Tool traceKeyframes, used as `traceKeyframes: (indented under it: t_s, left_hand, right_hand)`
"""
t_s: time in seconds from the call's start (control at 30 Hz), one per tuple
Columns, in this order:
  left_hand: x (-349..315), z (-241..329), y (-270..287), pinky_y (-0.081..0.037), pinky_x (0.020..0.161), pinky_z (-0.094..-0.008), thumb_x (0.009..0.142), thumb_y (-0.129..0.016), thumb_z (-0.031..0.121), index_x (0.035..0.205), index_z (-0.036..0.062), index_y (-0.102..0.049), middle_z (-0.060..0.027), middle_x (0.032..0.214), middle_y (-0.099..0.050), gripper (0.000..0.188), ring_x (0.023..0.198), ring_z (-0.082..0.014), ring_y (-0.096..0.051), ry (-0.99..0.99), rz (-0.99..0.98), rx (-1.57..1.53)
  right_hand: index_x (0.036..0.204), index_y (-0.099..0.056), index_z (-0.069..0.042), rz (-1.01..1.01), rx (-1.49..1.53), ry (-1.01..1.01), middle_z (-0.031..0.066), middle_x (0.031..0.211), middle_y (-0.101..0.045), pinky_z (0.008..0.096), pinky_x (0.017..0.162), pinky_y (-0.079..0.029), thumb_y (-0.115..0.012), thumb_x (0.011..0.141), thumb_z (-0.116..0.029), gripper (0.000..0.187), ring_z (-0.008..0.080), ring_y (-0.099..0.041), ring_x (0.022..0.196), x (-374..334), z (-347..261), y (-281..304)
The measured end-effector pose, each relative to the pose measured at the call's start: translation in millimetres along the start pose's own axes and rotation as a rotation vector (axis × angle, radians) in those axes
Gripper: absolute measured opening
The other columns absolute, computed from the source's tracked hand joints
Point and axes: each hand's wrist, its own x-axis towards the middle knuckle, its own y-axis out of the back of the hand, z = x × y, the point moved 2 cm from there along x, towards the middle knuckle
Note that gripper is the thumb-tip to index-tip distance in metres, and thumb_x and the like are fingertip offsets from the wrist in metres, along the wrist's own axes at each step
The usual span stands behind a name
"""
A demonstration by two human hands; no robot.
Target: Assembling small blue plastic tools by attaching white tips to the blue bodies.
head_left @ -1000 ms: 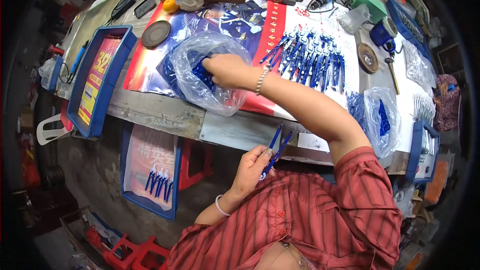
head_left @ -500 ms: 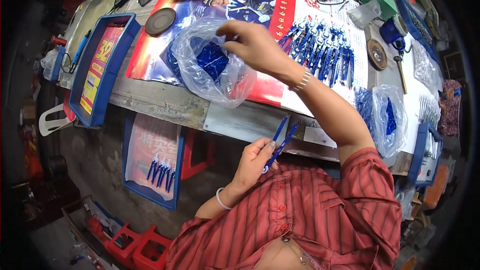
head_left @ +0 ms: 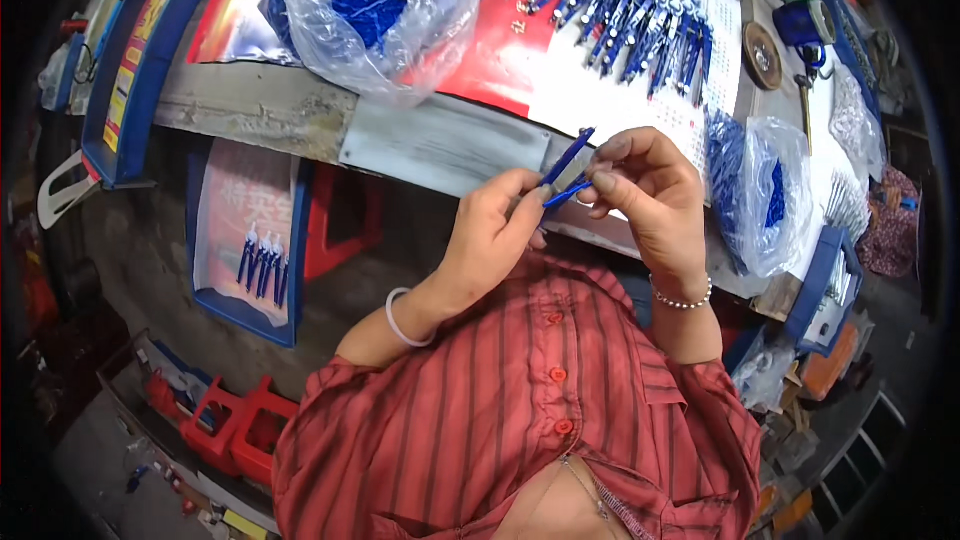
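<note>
In front of my chest, my left hand (head_left: 497,225) is closed on a slim blue plastic stick (head_left: 571,154), which points up and away. A second slim blue piece (head_left: 567,196) runs from the left fingers toward my right hand (head_left: 655,202). The right thumb and fingertips are pinched together at that piece's far end; anything tiny between them is too small to make out. Beyond the hands, a clear plastic bag (head_left: 432,45) on the table stands open, full of blue pieces (head_left: 369,6).
Rows of blue pieces with white tops (head_left: 640,15) lie on the printed sheet. Another bag of blue parts (head_left: 780,190) sits at right, beside a blue tray (head_left: 825,290). Below the table edge (head_left: 270,120) is a blue-rimmed tray (head_left: 240,305) with several pieces. Red stools (head_left: 225,420) stand lower left.
My right hand has come back from the open bag to meet the left hand at the blue pieces. The view has shifted, so the table sits higher in it.
</note>
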Motion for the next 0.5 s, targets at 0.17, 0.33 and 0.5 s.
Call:
traceKeyframes:
  t_s: [0.17,0.33,0.5]
  left_hand:
    - [0.3,2.7,-16.6,-0.046,0.055,-0.0198,0.095,-0.049,0.015,0.103,-0.0018,-0.056,-0.0026,0.079,-0.060,0.020,0.061,-0.0057,-0.057,-0.024,-0.042,0.058]
    - [0.4,3.6,-28.8,-0.047,0.056,-0.0195,0.095,-0.048,0.013,0.102,-0.0019,-0.056,-0.0026,0.079,-0.060,0.019,0.061,-0.0058,-0.056,-0.061,-0.037,0.045]
    - [1.9,5.4,-38.3,-0.047,0.054,-0.0212,0.093,-0.048,0.009,0.100,-0.0030,-0.056,-0.0042,0.077,-0.061,0.017,0.060,-0.0077,-0.058,-0.066,-0.033,0.061]
  right_hand:
    - [0.104,-0.053,0.002,0.043,-0.125,0.088,0.0068,0.095,-0.060,0.0217,0.066,-0.052,-0.059,0.087,0.001,0.018,0.0137,-0.064,0.082,-19.8,15.7,16.9]
    - [0.097,-0.058,0.002,0.079,-0.439,0.306,0.0074,0.088,-0.061,0.0237,0.065,-0.052,-0.059,0.082,0.006,0.015,0.0132,-0.064,0.081,-36.0,25.3,21.7]
    - [0.100,-0.059,0.000,0.066,-0.676,0.417,0.0126,0.084,-0.060,0.0304,0.061,-0.051,-0.064,0.077,0.004,0.024,0.0244,-0.063,0.072,-45.8,22.1,19.1]
